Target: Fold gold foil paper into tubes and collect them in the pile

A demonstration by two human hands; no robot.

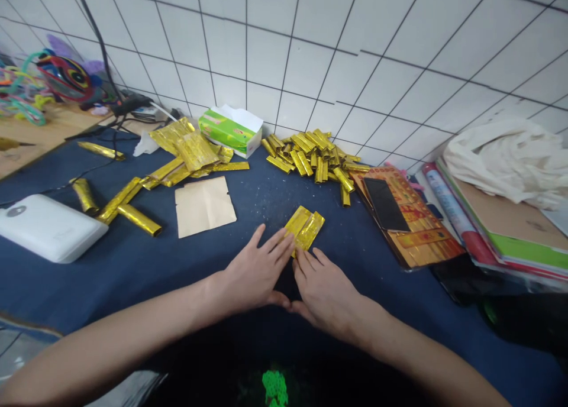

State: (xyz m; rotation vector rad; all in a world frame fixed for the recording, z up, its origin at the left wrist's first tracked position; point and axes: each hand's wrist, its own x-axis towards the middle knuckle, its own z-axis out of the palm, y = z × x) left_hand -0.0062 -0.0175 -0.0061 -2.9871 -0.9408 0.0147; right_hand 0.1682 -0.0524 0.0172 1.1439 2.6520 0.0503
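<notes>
A gold foil piece (306, 226), folded into two flattish strips side by side, lies on the blue cloth in front of me. My left hand (260, 268) is palm down with its fingers stretched out, the fingertips resting on the lower left of that foil. At its lower edge, the fingertips of my right hand (323, 283) touch or nearly touch it, fingers also extended. Both thumbs meet below. A square of beige paper (205, 206) lies flat to the left of the foil. Behind it is a heap of small folded gold foil rolls (310, 152).
Loose gold foil sheets (195, 149) and rolls lie at the back left, near a green tissue pack (231, 129). A white power bank-like device (51, 226) sits at left. On the right, a dark phone (386, 204) rests on an orange printed packet (426, 241), beside stacked folders (528, 223).
</notes>
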